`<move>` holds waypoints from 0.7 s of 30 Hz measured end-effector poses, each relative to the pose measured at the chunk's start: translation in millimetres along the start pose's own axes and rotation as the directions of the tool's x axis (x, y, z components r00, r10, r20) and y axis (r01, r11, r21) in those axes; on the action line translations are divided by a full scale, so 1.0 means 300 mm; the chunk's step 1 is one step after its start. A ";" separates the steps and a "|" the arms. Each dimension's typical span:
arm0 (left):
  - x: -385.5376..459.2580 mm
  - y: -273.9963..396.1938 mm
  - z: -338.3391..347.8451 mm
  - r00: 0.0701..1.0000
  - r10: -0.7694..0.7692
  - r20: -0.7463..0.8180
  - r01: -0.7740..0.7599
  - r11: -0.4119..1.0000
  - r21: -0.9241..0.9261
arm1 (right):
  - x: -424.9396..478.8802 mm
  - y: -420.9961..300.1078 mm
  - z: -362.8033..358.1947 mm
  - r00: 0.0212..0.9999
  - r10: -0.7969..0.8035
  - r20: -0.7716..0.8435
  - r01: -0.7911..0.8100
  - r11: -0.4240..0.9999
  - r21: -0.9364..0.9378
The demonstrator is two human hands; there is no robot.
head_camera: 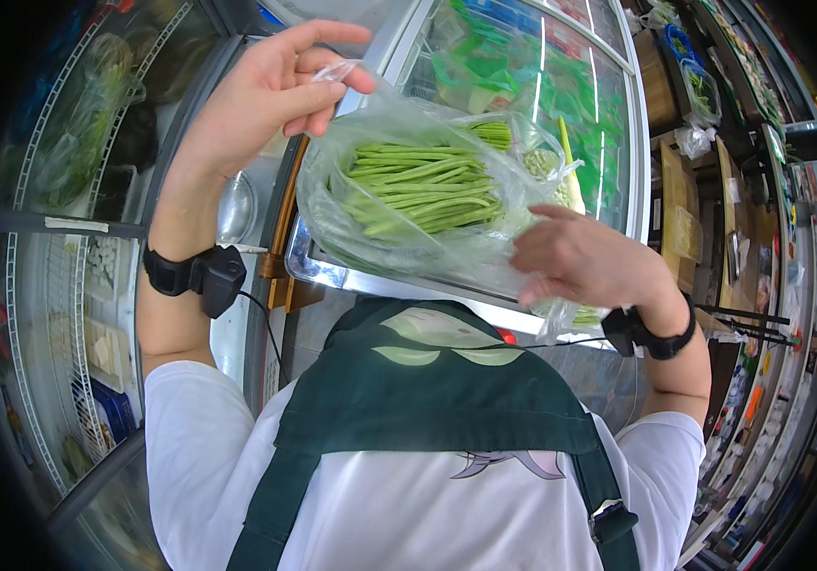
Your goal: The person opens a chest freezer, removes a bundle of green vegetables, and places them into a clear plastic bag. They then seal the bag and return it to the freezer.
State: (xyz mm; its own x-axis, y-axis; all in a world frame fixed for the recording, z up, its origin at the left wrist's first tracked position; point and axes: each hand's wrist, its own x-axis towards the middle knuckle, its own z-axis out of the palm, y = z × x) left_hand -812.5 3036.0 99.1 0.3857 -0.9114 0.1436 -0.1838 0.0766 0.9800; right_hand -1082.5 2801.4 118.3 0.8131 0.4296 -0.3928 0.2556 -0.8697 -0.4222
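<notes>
A clear plastic bag (401, 257) lies in front of me on a glass-topped chest freezer, with a bundle of long green beans (422, 185) inside it. My left hand (294, 86) pinches the bag's upper left edge between thumb and fingers and lifts the film there. My right hand (579, 257) is at the bag's lower right side, fingers curled and blurred. Whether it grips the film cannot be made out. Behind the beans shows the cut end of another green bunch (490, 134). Beside it lies a pale vegetable with a green stalk (569, 178), partly wrapped in film.
Green plastic bags (479, 71) show through the freezer's sliding glass top (612, 128). A glass-door cooler (73, 225) with wire shelves stands at my left. A metal bowl (237, 207) sits beyond my left forearm. Shelves of goods (758, 400) line the right.
</notes>
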 end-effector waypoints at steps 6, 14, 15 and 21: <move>0.012 -0.058 -0.085 0.972 -0.198 0.129 0.145 0.931 0.335 | -0.073 -0.148 -0.088 0.910 0.018 -0.414 -0.074 0.990 -0.119; 0.078 -0.098 0.065 0.915 0.312 0.256 -0.206 0.907 -0.367 | 0.123 -0.106 -0.117 0.394 -0.222 -0.892 -0.269 0.900 -0.343; 0.086 -0.117 0.079 0.906 0.342 0.248 -0.242 0.901 -0.359 | 0.139 -0.110 -0.122 0.408 -0.139 -0.902 -0.206 0.949 -0.239; 0.157 -0.207 0.212 0.863 0.031 0.505 -0.128 0.979 0.159 | 0.331 -0.076 -0.137 0.457 0.084 -0.885 0.130 0.978 0.160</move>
State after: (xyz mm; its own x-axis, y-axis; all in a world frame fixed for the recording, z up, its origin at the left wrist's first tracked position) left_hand -840.5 2962.7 36.1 -0.1293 -0.9880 0.0842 -0.3729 0.1271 0.9191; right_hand -986.1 2854.0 122.5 0.8563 -0.0921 0.5082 0.2720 -0.7561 -0.5952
